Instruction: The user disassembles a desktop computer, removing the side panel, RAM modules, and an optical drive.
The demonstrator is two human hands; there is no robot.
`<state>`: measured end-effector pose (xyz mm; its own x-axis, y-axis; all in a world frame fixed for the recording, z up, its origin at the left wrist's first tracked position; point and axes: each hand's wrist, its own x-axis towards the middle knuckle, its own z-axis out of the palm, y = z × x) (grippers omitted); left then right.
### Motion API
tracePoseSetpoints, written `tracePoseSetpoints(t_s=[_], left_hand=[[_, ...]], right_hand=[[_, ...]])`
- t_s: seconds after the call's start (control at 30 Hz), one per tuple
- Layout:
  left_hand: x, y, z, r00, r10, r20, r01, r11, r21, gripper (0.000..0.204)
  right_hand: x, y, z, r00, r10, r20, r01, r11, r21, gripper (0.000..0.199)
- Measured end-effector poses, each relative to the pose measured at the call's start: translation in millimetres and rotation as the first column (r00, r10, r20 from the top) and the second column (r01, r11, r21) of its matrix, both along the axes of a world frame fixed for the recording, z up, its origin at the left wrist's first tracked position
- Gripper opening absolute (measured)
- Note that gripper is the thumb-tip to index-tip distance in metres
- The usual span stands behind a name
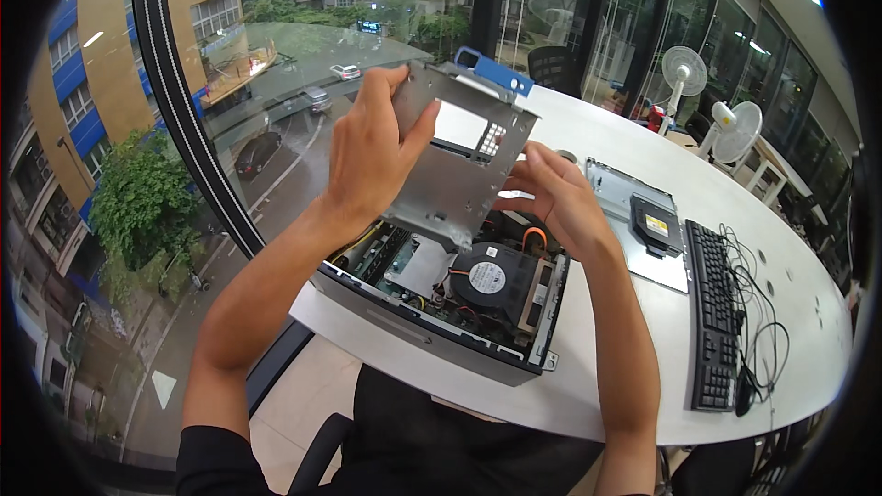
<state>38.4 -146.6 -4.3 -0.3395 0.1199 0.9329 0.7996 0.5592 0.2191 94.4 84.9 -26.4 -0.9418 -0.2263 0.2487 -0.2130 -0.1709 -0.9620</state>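
Observation:
My left hand grips a grey sheet-metal drive cage by its left edge, thumb across its face. The cage is tilted up above an opened desktop computer; a blue latch sits on its top edge. Close to the cage's right edge is my right hand, its fingers apart and partly extended; whether they touch the edge I cannot tell. Inside the computer case are a black blower fan, an orange cable and thin wires. The cage hides the case's far part.
On the white table, right of the case, lies a metal cover panel with a black drive on it. Farther right are a black keyboard and tangled cables. White fans stand beyond. A window borders the left side.

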Motion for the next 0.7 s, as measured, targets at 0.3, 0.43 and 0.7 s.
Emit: tracePoseSetpoints(t_s=[0.3, 0.43, 0.7], left_hand=[[24.9, 65.4, 47.0, 0.974, -0.169, -0.15, 0.172, 0.985, 0.007, 0.046], [44.2, 100.1, 44.5, 0.898, -0.411, 0.153, 0.412, 0.911, 0.027, 0.051], [78.0, 190.8, -18.2, 0.408, -0.55, 0.728, 0.661, 0.729, 0.18, 0.068]], right_hand=[[54.5, 16.8, 14.0, 0.875, -0.356, -0.328, 0.373, 0.928, -0.011, 0.045], [80.5, 52.9, 7.3, 0.756, -0.556, -0.346, 0.566, 0.82, -0.082, 0.044], [144.7, 146.2, -27.3, 0.67, -0.743, -0.014, 0.741, 0.669, -0.057, 0.029]])
